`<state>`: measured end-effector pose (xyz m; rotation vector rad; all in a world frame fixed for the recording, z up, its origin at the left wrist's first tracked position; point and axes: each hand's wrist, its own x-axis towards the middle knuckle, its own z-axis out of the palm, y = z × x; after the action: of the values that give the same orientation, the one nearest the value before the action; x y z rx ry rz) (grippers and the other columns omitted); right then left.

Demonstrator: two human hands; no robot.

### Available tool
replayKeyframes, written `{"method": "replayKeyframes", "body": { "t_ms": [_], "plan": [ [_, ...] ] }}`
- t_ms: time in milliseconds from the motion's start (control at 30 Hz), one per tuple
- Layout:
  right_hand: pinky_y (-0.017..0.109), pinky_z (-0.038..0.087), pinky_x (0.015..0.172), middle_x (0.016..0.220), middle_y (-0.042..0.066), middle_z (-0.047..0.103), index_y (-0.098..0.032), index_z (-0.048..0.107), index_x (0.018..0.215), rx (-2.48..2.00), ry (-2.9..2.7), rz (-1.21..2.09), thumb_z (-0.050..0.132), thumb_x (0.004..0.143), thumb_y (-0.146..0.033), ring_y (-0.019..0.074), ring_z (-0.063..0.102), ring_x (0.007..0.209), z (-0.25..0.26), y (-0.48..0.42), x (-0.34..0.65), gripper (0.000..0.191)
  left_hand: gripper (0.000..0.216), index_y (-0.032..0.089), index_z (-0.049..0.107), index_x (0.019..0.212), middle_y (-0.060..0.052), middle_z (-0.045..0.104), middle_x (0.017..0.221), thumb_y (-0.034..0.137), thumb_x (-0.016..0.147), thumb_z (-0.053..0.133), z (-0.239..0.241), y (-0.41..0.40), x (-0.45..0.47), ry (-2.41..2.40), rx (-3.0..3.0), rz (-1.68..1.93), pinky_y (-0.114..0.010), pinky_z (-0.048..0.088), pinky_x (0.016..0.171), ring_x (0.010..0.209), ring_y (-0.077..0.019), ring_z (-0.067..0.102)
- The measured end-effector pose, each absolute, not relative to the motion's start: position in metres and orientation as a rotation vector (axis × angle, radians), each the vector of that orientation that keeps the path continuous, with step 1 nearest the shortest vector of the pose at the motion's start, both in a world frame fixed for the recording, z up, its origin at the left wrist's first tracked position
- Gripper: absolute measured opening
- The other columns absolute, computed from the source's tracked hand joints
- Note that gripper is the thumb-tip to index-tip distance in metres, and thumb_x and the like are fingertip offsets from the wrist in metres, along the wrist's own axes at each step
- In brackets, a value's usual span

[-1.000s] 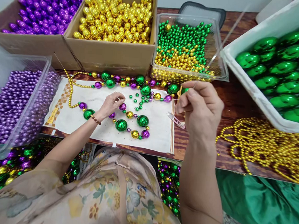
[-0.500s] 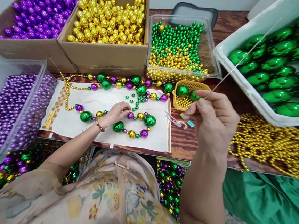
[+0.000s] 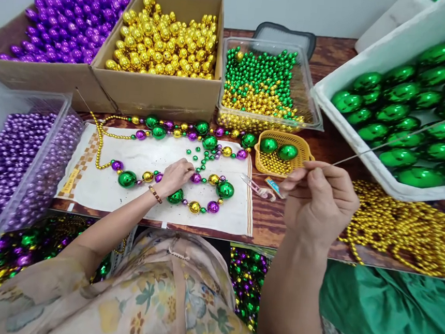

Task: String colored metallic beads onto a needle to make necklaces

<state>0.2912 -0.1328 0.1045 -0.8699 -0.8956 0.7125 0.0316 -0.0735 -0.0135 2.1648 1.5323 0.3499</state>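
Note:
My right hand (image 3: 319,199) is pinched on a long thin needle (image 3: 388,145) that points up and to the right over the white tray. My left hand (image 3: 175,176) rests on the white cloth (image 3: 99,187), fingers closed on the bead strand (image 3: 190,177) of green, gold and purple balls that loops across the cloth. A small yellow basket (image 3: 301,149) with two green balls and gold beads stands just beyond my right hand. Small scissors (image 3: 257,187) lie between my hands.
Cardboard boxes of purple balls (image 3: 64,20) and gold balls (image 3: 167,35) stand at the back. A clear tray of green and gold beads (image 3: 263,82) is beside them. Purple beads (image 3: 8,164) fill a left tray. A white tray (image 3: 367,153) holds large green balls. Gold strands (image 3: 404,229) lie right.
My right hand has drawn back towards me and lowered, and the needle has tipped from steep to nearly level. My left hand has slid a little right along the strand.

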Motion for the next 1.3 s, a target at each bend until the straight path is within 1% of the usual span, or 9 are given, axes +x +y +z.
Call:
{"method": "replayKeyframes", "body": {
  "t_ms": [233,433,633,767,833,933,1033,1133,1300],
  "plan": [
    [0.020,0.047,0.040,0.064,0.000,0.069,-0.016,0.076,0.085,-0.843,-0.821,0.754,0.076,0.081,-0.024,0.0097,0.060,0.046,0.094,-0.134,0.290,0.009,0.023,0.020,0.074,0.097,-0.008,0.070,0.103,0.027,0.096,0.052,-0.007,-0.067,0.028,1.550,2.134,0.177,-0.034,0.048,0.086,0.098,-0.0239,0.065],
    [0.020,0.050,0.045,0.065,-0.001,0.069,-0.022,0.077,0.090,-0.883,-0.813,0.951,0.072,0.085,-0.026,0.0095,0.060,0.050,0.066,-0.149,0.278,0.008,0.024,0.020,0.072,0.102,-0.008,0.071,0.105,0.031,0.097,0.052,0.013,-0.046,0.031,1.499,2.162,0.421,-0.035,0.049,0.082,0.091,-0.0216,0.065],
    [0.026,0.056,0.053,0.074,0.001,0.073,-0.024,0.077,0.097,-0.913,-0.741,1.046,0.069,0.090,-0.030,0.0130,0.065,0.057,0.018,-0.172,0.261,0.013,0.026,0.018,0.069,0.107,-0.008,0.070,0.105,0.026,0.101,0.046,0.034,-0.001,0.142,1.138,2.505,0.575,-0.034,0.047,0.090,0.100,-0.0212,0.061],
    [0.028,0.057,0.055,0.073,0.001,0.073,-0.023,0.077,0.099,-0.948,-0.729,1.092,0.068,0.091,-0.034,0.0138,0.066,0.057,0.002,-0.183,0.253,0.016,0.025,0.013,0.067,0.110,-0.015,0.067,0.111,0.027,0.098,0.050,0.035,0.027,0.230,1.048,2.873,0.399,-0.042,0.041,0.091,0.112,-0.0308,0.053],
    [0.028,0.057,0.055,0.072,0.002,0.074,-0.022,0.077,0.098,-0.966,-0.721,1.112,0.068,0.091,-0.035,0.0143,0.066,0.057,0.001,-0.186,0.251,0.017,0.025,0.011,0.067,0.111,-0.018,0.065,0.111,0.021,0.097,0.047,0.029,0.038,0.259,0.937,2.978,0.340,-0.045,0.038,0.091,0.114,-0.0337,0.051],
    [0.029,0.058,0.055,0.071,0.002,0.074,-0.022,0.077,0.096,-0.980,-0.712,1.139,0.067,0.091,-0.037,0.0151,0.066,0.056,0.001,-0.186,0.250,0.018,0.029,0.011,0.068,0.107,-0.020,0.064,0.112,0.010,0.095,0.041,0.017,0.052,0.283,0.765,2.992,0.291,-0.046,0.034,0.093,0.115,-0.0339,0.050],
    [0.030,0.058,0.055,0.070,0.002,0.072,-0.022,0.077,0.096,-1.001,-0.699,1.159,0.067,0.091,-0.040,0.0155,0.066,0.056,0.000,-0.186,0.250,0.021,0.028,0.013,0.069,0.096,-0.020,0.064,0.108,0.008,0.094,0.041,0.012,0.058,0.292,0.768,2.868,0.324,-0.048,0.034,0.095,0.113,-0.0334,0.052],
    [0.029,0.058,0.056,0.073,0.002,0.073,-0.022,0.077,0.097,-0.994,-0.699,1.181,0.067,0.091,-0.041,0.0154,0.067,0.059,-0.002,-0.185,0.249,0.022,0.021,0.013,0.067,0.102,-0.018,0.062,0.112,0.008,0.090,0.050,0.021,0.056,0.288,0.766,2.812,0.373,-0.047,0.035,0.099,0.115,-0.0325,0.052],
    [0.025,0.057,0.057,0.082,0.002,0.075,-0.024,0.077,0.108,-0.951,-0.749,1.220,0.065,0.093,-0.038,0.0135,0.069,0.063,0.000,-0.180,0.245,0.023,0.045,0.015,0.058,0.126,-0.014,0.059,0.125,0.024,0.083,0.070,0.045,0.034,0.236,0.816,2.381,0.632,-0.044,0.042,0.102,0.114,-0.0280,0.054]
  ]
}}
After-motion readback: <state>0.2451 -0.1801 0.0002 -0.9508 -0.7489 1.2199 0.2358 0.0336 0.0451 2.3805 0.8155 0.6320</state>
